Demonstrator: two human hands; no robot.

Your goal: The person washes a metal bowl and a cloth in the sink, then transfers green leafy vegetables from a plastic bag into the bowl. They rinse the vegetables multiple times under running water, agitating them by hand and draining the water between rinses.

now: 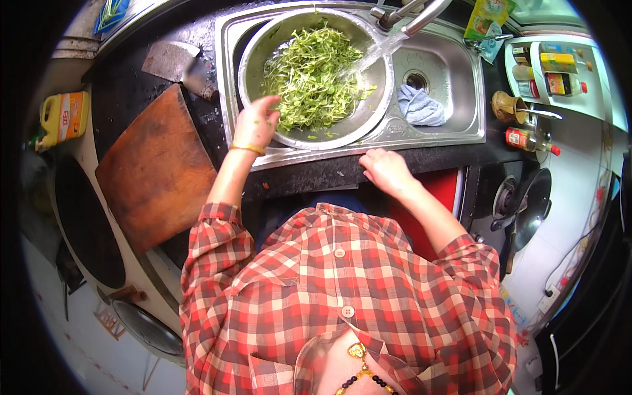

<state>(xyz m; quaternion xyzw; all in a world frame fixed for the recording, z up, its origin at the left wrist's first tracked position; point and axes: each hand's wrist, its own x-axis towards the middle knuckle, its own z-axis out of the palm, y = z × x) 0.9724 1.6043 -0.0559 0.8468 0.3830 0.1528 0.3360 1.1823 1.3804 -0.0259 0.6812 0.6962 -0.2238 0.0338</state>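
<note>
Chopped leafy greens (316, 79) lie heaped in a wide stainless steel basin (363, 129), which rests over the left bowl of a double sink (476, 98). Water runs from the metal faucet (419, 17) into the basin's right side. My left hand (257, 123) is at the basin's lower left rim, fingers apart, beside the greens, with bits of leaf on its back. My right hand (387, 170) is at the counter's front edge, below the sink, its fingers curled; whether it grips anything cannot be seen.
A wooden cutting board (158, 168) and a cleaver (170, 60) lie on the left of the counter. A blue-grey cloth (419, 105) sits in the right sink bowl by the drain. Bottles (531, 140) and a pan (533, 210) on the stove are at the right; a yellow jug (64, 118) stands far left.
</note>
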